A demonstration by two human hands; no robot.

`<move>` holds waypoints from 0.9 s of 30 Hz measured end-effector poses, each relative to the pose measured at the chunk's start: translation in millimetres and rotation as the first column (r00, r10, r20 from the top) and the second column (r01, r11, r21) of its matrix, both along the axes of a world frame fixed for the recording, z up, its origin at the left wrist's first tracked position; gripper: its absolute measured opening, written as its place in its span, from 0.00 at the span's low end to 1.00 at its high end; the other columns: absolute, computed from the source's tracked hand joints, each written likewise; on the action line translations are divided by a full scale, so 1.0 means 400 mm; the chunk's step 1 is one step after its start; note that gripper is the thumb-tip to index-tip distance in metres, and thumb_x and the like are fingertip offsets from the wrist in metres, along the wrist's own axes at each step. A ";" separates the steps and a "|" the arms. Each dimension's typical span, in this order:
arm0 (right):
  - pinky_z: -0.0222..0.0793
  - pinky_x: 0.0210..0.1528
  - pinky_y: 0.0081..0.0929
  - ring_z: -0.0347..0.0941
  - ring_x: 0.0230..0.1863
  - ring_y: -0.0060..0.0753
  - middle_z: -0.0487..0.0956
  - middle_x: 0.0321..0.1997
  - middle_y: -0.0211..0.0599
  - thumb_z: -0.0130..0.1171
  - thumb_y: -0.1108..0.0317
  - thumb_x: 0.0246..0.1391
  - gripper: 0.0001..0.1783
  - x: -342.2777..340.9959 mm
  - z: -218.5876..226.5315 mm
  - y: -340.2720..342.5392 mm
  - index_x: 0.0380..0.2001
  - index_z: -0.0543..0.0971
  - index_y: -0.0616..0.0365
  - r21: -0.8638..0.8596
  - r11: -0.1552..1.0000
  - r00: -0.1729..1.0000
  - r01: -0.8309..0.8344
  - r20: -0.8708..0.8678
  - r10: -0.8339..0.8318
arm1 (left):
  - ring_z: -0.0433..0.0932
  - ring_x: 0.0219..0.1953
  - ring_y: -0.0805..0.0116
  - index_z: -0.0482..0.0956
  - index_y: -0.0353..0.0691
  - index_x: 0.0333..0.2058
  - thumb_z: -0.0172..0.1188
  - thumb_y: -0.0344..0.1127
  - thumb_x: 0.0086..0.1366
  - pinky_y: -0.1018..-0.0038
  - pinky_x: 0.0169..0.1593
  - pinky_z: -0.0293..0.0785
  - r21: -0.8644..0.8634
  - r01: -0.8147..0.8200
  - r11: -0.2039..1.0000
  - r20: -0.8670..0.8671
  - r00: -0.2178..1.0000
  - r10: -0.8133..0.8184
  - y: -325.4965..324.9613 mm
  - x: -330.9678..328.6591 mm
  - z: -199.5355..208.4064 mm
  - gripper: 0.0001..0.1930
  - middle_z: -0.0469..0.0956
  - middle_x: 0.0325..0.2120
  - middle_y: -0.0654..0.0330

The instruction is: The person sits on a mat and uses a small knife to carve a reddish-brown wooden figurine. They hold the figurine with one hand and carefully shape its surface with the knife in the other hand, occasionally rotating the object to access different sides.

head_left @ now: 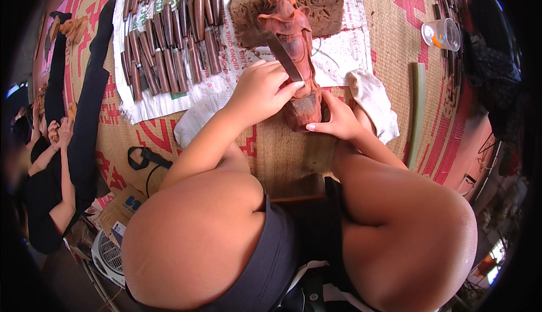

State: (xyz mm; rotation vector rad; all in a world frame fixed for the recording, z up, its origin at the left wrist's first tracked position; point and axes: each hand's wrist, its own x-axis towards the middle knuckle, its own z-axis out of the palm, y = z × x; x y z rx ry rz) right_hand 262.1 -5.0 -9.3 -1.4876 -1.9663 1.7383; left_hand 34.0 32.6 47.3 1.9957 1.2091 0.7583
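A reddish carved wooden figure [292, 46] lies at a slant, its far end propped on a dark, notched wooden block [324, 8] and its base toward me. My left hand [258, 90] is closed on a flat dark strip [284, 58], whose edge lies against the figure's middle; whether it is a blade or an abrasive sheet I cannot make out. My right hand [337, 115] grips the figure's base from the right, with the thumb over its near end and the other fingers partly hidden along its side.
Rows of wooden-handled carving tools [169, 46] lie on a white woven sack [197, 94] at left. At right are a clear plastic cup [441, 34], more tools and a long pale green strip [417, 114] on the patterned mat [293, 159]. Another person [53, 182] sits at far left.
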 end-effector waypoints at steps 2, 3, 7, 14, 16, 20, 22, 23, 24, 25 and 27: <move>0.64 0.50 0.37 0.69 0.49 0.49 0.72 0.46 0.53 0.66 0.39 0.31 0.49 0.002 -0.005 -0.002 0.51 0.64 0.61 0.005 1.000 1.000 0.001 0.001 -0.001 | 0.73 0.28 0.57 0.75 0.40 0.27 0.58 0.35 0.53 0.67 0.34 0.66 -0.065 -0.012 0.998 0.031 0.999 0.014 -0.006 0.002 -0.003 0.06 0.75 0.24 0.58; 0.64 0.50 0.37 0.69 0.49 0.49 0.72 0.46 0.53 0.66 0.39 0.31 0.49 0.002 -0.008 -0.003 0.51 0.64 0.61 0.008 1.000 1.000 0.001 0.002 -0.001 | 0.73 0.28 0.58 0.75 0.41 0.27 0.58 0.35 0.53 0.68 0.34 0.66 -0.098 -0.018 0.995 0.046 0.999 0.022 -0.008 0.003 -0.005 0.05 0.75 0.24 0.59; 0.63 0.50 0.37 0.69 0.49 0.49 0.72 0.46 0.53 0.66 0.39 0.31 0.49 0.004 -0.018 -0.006 0.51 0.64 0.61 0.028 1.000 1.000 0.002 0.006 -0.003 | 0.73 0.30 0.61 0.75 0.41 0.27 0.58 0.35 0.53 0.69 0.35 0.64 0.109 0.027 0.994 -0.092 0.996 -0.017 0.005 -0.007 0.001 0.05 0.75 0.25 0.60; 0.63 0.51 0.37 0.69 0.50 0.49 0.71 0.48 0.53 0.66 0.39 0.31 0.50 0.003 -0.013 -0.005 0.53 0.63 0.60 0.025 1.000 1.000 0.002 0.004 -0.002 | 0.73 0.30 0.62 0.75 0.41 0.27 0.57 0.35 0.53 0.69 0.36 0.64 0.138 0.063 0.988 -0.115 0.992 -0.048 0.013 -0.001 0.006 0.05 0.75 0.25 0.61; 0.63 0.52 0.37 0.68 0.51 0.49 0.71 0.48 0.53 0.66 0.39 0.31 0.49 0.003 -0.015 -0.005 0.53 0.63 0.60 0.034 0.999 1.000 0.006 -0.007 -0.005 | 0.73 0.29 0.62 0.75 0.41 0.27 0.58 0.35 0.53 0.69 0.35 0.63 0.134 0.051 0.990 -0.080 0.996 -0.041 0.012 0.000 0.003 0.05 0.75 0.25 0.61; 0.63 0.52 0.37 0.68 0.51 0.48 0.72 0.47 0.53 0.66 0.40 0.31 0.49 0.005 -0.017 -0.005 0.52 0.63 0.60 0.011 1.000 1.000 0.009 -0.023 -0.009 | 0.72 0.29 0.63 0.75 0.41 0.27 0.58 0.35 0.53 0.70 0.34 0.62 0.102 0.023 0.995 -0.032 0.999 -0.019 0.004 0.005 -0.008 0.05 0.75 0.24 0.61; 0.63 0.52 0.37 0.68 0.51 0.48 0.72 0.47 0.53 0.66 0.39 0.31 0.49 0.005 -0.014 -0.004 0.52 0.63 0.61 0.006 1.000 1.000 0.006 -0.015 -0.006 | 0.72 0.28 0.63 0.75 0.41 0.26 0.58 0.34 0.53 0.70 0.34 0.62 0.140 0.011 0.990 -0.071 0.997 -0.001 0.008 0.008 -0.003 0.05 0.75 0.24 0.61; 0.63 0.52 0.37 0.68 0.51 0.48 0.72 0.47 0.53 0.66 0.39 0.31 0.49 0.004 -0.013 -0.004 0.52 0.63 0.61 0.010 1.000 1.000 0.003 -0.008 -0.003 | 0.72 0.28 0.63 0.75 0.41 0.26 0.58 0.34 0.53 0.70 0.34 0.62 0.160 0.013 0.987 -0.079 0.997 0.000 0.010 0.009 0.001 0.05 0.75 0.24 0.61; 0.63 0.51 0.37 0.68 0.51 0.49 0.72 0.47 0.52 0.66 0.39 0.31 0.49 0.005 -0.012 -0.004 0.52 0.63 0.61 0.015 1.000 1.000 0.001 -0.002 -0.001 | 0.72 0.28 0.63 0.75 0.41 0.26 0.58 0.35 0.53 0.70 0.33 0.62 0.180 0.015 0.984 -0.086 0.996 0.001 0.011 0.011 0.002 0.05 0.74 0.23 0.61; 0.63 0.51 0.37 0.68 0.50 0.49 0.72 0.47 0.53 0.66 0.39 0.31 0.49 0.005 -0.014 -0.004 0.52 0.63 0.61 0.017 1.000 1.000 0.000 0.000 0.000 | 0.72 0.28 0.63 0.75 0.41 0.26 0.58 0.34 0.53 0.70 0.33 0.62 0.161 0.026 0.987 -0.061 0.998 -0.016 0.009 0.012 0.000 0.05 0.74 0.23 0.61; 0.63 0.51 0.37 0.68 0.50 0.49 0.72 0.47 0.53 0.66 0.39 0.31 0.49 0.005 -0.017 -0.005 0.52 0.63 0.61 0.021 1.000 1.000 -0.001 0.005 0.001 | 0.72 0.28 0.63 0.74 0.41 0.25 0.58 0.34 0.53 0.69 0.33 0.61 0.124 0.049 0.991 -0.008 0.999 -0.048 0.004 0.014 -0.006 0.04 0.74 0.23 0.62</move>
